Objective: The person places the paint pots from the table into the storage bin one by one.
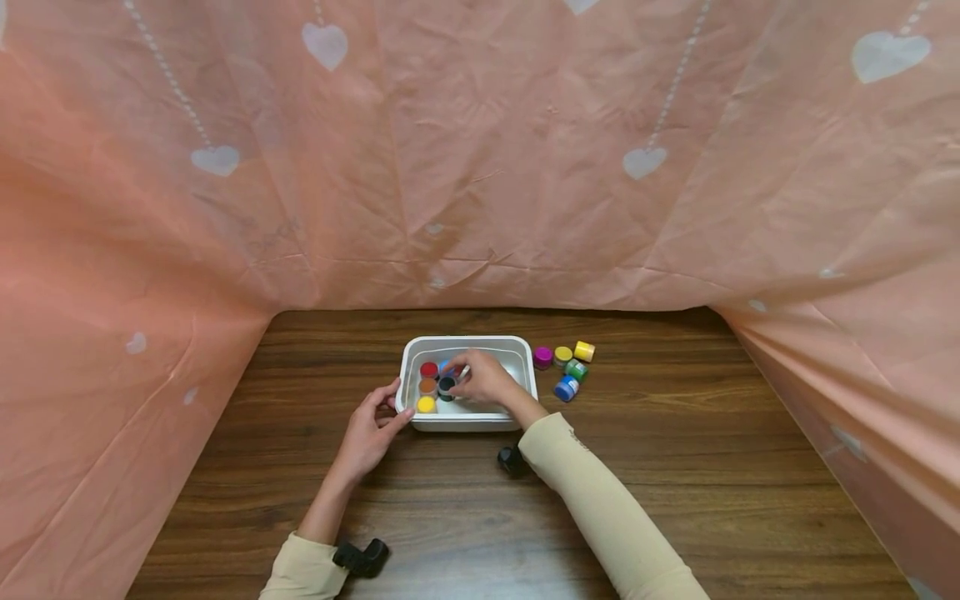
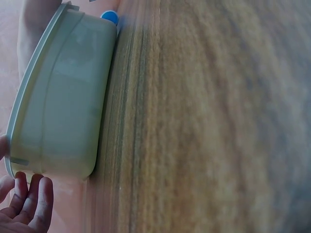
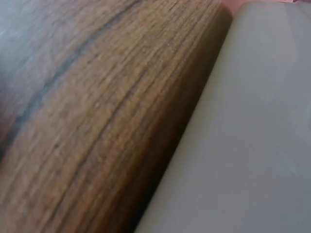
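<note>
A white plastic tub (image 1: 472, 423) stands on the table with small paint jars inside its left part. My left hand (image 1: 367, 433) grips its left end, thumb on the front rim and fingers against the end wall; the left wrist view shows those fingers (image 2: 43, 201) at the wall. Reaching into the tub, my right hand (image 1: 483, 377) pinches a small pale-sided jar (image 1: 464, 373), mostly hidden by the fingers. Close to the fingertips is a black jar (image 1: 447, 385). Red (image 1: 428, 370), brown (image 1: 427, 387) and yellow (image 1: 426, 405) jars line the left end. A blue jar (image 1: 446, 366) is partly covered.
Right of the tub lie several more jars: magenta (image 1: 543, 357), dark yellow (image 1: 562, 356), bright yellow (image 1: 584, 351), green (image 1: 576, 370) and blue (image 1: 567, 388). Some are on their sides. A pink curtain (image 1: 480, 208) surrounds the wooden table (image 1: 450, 508) at the back and sides.
</note>
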`<state>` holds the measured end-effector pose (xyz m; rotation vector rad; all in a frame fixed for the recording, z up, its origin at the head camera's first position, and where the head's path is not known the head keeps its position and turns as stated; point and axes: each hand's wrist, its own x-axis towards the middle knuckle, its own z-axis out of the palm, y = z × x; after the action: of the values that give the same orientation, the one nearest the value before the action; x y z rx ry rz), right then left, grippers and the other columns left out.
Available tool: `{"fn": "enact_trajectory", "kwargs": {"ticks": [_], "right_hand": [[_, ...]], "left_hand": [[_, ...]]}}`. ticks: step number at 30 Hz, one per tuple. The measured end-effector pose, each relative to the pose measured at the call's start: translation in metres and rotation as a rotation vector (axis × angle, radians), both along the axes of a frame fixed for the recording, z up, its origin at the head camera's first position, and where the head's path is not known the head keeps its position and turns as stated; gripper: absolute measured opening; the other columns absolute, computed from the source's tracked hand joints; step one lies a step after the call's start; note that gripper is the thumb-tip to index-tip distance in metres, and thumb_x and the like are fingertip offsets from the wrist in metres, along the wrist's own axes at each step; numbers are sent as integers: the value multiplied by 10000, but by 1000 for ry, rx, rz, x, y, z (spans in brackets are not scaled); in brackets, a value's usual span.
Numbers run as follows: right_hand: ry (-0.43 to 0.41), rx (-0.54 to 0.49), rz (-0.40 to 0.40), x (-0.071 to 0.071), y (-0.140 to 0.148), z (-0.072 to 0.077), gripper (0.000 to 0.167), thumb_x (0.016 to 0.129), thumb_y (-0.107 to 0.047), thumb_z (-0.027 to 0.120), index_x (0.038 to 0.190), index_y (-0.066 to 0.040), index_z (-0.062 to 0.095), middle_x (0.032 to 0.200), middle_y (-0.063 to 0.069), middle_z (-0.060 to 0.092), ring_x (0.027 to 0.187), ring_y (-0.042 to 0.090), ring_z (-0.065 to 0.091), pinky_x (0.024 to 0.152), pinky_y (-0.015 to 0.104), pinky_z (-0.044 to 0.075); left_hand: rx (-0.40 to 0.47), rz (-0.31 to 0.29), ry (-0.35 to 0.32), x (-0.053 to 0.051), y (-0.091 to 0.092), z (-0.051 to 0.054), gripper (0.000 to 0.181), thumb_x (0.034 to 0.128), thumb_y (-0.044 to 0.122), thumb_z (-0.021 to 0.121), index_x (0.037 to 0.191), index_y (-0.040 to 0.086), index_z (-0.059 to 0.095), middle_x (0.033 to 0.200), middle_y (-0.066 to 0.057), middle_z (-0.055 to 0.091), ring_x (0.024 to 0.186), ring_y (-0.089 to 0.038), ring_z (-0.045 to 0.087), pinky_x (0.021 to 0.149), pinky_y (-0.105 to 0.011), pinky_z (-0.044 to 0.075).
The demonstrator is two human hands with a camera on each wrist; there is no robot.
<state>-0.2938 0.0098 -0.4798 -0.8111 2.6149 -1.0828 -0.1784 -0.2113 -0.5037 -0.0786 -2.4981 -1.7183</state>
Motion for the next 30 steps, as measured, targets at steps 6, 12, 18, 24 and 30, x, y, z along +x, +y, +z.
{"fn": "enact_trajectory", "kwargs": {"ticks": [6,12,18,24,30], "right_hand": [[45,11,9,5,13,9,326,846,-81,835,1164,-53,771,1034,141,719,831,166,709,783,268,574],[58,11,21,9,31,24,310,896,-77,795,1199,-28,753,1064,164,709,885,215,705,790,290,574],[67,-35,-12,5,50,36,309,919,-84,783,1219,-22,744,1092,186,684,919,246,707,842,323,593],[115,-82,-60,-3,76,45,272,925,-77,774,1194,-38,752,1081,165,683,969,292,706,889,408,597],[142,-111,-110,-12,105,46,263,944,-88,751,1200,-24,746,1130,171,710,1021,308,701,923,451,586]], "left_hand": [[-18,-1,25,-1,1,-2,585,961,89,742,1485,-35,513,1131,-185,585,1085,-263,580,869,-216,575],[-38,8,32,-1,0,-2,590,951,88,753,1479,-36,520,1129,-176,583,1068,-238,563,867,-223,581],[-38,11,-6,-1,-1,1,594,957,88,746,1493,-19,511,1128,-154,561,1105,-277,568,890,-263,589],[-49,10,-2,-2,-1,0,593,959,94,745,1493,-16,512,1132,-157,568,1111,-289,574,902,-289,592],[-38,4,-10,-1,0,0,590,960,94,744,1493,-11,514,1138,-155,567,1105,-270,571,899,-259,583]]}}
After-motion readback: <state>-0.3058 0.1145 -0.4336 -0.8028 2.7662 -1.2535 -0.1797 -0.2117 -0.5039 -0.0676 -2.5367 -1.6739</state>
